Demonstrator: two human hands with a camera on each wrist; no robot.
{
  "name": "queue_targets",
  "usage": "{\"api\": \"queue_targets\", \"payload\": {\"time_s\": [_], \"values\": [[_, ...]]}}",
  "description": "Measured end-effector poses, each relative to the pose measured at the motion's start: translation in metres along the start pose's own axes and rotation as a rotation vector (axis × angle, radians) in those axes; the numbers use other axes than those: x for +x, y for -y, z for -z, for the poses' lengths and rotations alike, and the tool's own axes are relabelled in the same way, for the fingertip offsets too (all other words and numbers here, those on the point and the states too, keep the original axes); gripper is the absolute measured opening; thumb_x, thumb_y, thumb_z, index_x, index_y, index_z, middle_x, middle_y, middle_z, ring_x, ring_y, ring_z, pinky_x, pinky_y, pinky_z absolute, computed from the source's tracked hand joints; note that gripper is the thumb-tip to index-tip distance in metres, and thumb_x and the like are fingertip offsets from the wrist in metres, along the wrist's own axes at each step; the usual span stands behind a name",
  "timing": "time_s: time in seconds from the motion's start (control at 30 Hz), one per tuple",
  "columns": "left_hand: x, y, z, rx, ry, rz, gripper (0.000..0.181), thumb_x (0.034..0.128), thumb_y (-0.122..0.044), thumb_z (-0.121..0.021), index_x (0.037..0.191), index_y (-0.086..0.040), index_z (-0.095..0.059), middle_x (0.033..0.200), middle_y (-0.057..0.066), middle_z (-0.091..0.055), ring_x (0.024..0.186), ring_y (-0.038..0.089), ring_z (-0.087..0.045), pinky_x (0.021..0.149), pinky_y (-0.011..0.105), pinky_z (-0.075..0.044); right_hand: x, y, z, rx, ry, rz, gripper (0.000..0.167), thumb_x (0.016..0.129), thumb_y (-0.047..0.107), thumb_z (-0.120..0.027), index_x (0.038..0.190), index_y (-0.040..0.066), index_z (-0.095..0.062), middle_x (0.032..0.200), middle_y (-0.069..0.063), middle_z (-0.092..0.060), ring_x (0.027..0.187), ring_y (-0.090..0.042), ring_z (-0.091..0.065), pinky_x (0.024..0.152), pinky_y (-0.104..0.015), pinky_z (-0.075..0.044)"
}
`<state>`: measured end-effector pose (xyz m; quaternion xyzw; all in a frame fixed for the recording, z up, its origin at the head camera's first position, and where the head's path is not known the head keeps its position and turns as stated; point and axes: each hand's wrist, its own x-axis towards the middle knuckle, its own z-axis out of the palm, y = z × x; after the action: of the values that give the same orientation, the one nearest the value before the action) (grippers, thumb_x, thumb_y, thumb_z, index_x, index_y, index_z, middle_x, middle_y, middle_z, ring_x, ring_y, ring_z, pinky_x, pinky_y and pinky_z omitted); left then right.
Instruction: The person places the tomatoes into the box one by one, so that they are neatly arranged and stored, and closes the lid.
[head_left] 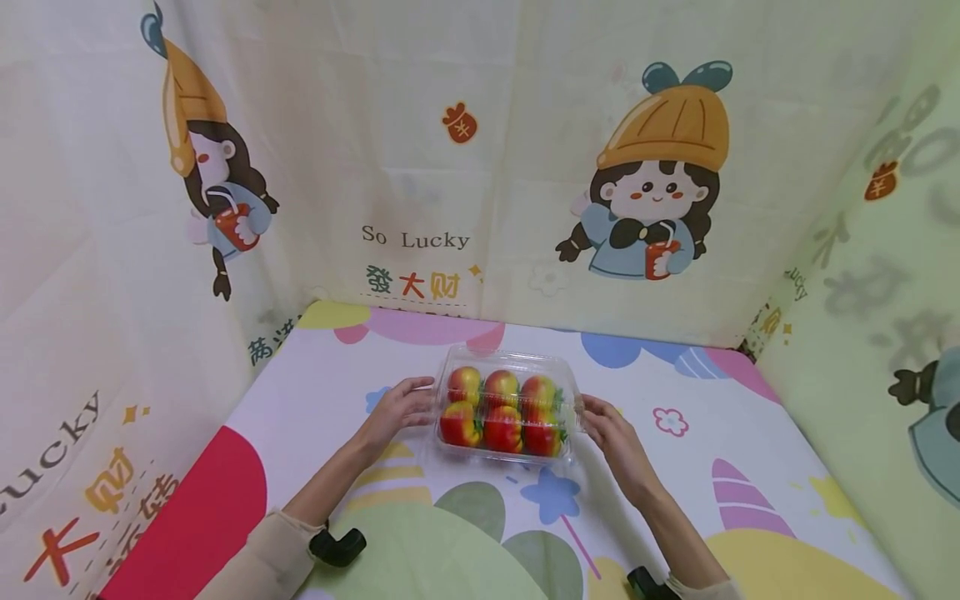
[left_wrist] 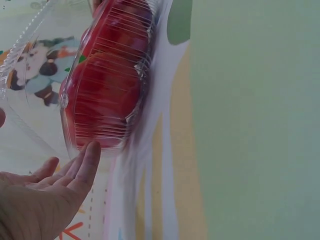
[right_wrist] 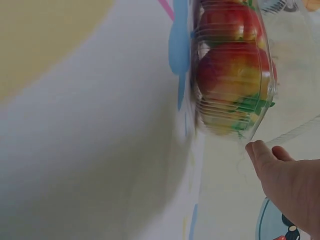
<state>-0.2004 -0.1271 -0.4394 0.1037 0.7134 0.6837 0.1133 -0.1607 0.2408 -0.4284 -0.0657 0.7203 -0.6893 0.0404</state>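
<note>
A clear plastic clamshell box [head_left: 504, 454] sits on the table with several red-and-yellow fruits [head_left: 502, 428] in two rows. Bits of green show on the fruits, which look like apples or peaches. The box's transparent lid [left_wrist: 30, 107] is tilted up away from the tray in the wrist views. At the box's left side is my left hand [head_left: 401, 408], its fingers fairly straight and fingertips at the wall. My right hand [head_left: 611, 433] is at the opposite side, fingers extended, fingertips by the right rim. Neither hand curls round the box.
A colourful printed cloth [head_left: 300, 454] covers the table. Pale curtains with cartoon prints [head_left: 525, 167] enclose the back and both sides. Black wrist straps [head_left: 337, 547] sit on both forearms.
</note>
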Motion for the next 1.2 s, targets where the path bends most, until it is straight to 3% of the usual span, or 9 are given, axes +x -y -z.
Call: {"api": "queue_targets", "payload": {"time_s": [0.2, 0.5, 0.77, 1.0, 1.2], "values": [[-0.008, 0.005, 0.002, 0.016, 0.017, 0.009, 0.054, 0.1057, -0.024, -0.048, 0.151, 0.004, -0.039, 0.151, 0.029, -0.046, 0.128, 0.04, -0.058, 0.104, 0.046, -0.053, -0.01, -0.002, 0.0, -0.083, -0.007, -0.036, 0.052, 0.107, 0.022, -0.048, 0.152, -0.004, -0.038, 0.154, -0.023, -0.041, 0.137, -0.023, -0.047, 0.102, -0.007, -0.04], [-0.02, 0.009, 0.003, 0.045, 0.055, 0.0, 0.055, 0.1035, -0.018, -0.054, 0.151, 0.007, -0.04, 0.149, 0.031, -0.049, 0.126, 0.038, -0.06, 0.101, 0.042, -0.055, -0.02, -0.006, 0.001, -0.152, -0.003, -0.051, 0.054, 0.105, 0.019, -0.054, 0.151, -0.005, -0.04, 0.153, -0.024, -0.045, 0.123, -0.001, -0.053, 0.1, -0.008, -0.041], [-0.026, 0.013, 0.006, 0.016, 0.109, -0.02, 0.058, 0.1031, -0.014, -0.056, 0.151, 0.013, -0.035, 0.143, 0.034, -0.052, 0.117, 0.03, -0.066, 0.092, 0.032, -0.059, -0.025, -0.006, -0.001, -0.151, 0.026, -0.126, 0.057, 0.106, 0.023, -0.054, 0.153, -0.003, -0.036, 0.153, -0.024, -0.046, 0.135, -0.017, -0.048, 0.1, -0.008, -0.04], [-0.031, 0.014, 0.005, 0.012, 0.122, -0.018, 0.063, 0.1, -0.014, -0.061, 0.151, 0.013, -0.035, 0.141, 0.034, -0.054, 0.115, 0.031, -0.066, 0.094, 0.038, -0.059, -0.028, -0.004, -0.004, -0.143, 0.027, -0.129, 0.056, 0.105, 0.02, -0.056, 0.152, -0.003, -0.036, 0.143, -0.026, -0.053, 0.118, -0.006, -0.058, 0.098, -0.013, -0.047], [-0.035, 0.015, 0.005, 0.032, 0.117, -0.006, 0.063, 0.0988, -0.013, -0.063, 0.15, 0.013, -0.037, 0.136, 0.034, -0.057, 0.116, 0.039, -0.066, 0.09, 0.034, -0.06, -0.03, -0.004, -0.007, -0.116, 0.003, -0.153, 0.054, 0.104, 0.016, -0.057, 0.15, -0.005, -0.038, 0.133, -0.025, -0.056, 0.109, -0.007, -0.061, 0.095, -0.018, -0.052]]}}
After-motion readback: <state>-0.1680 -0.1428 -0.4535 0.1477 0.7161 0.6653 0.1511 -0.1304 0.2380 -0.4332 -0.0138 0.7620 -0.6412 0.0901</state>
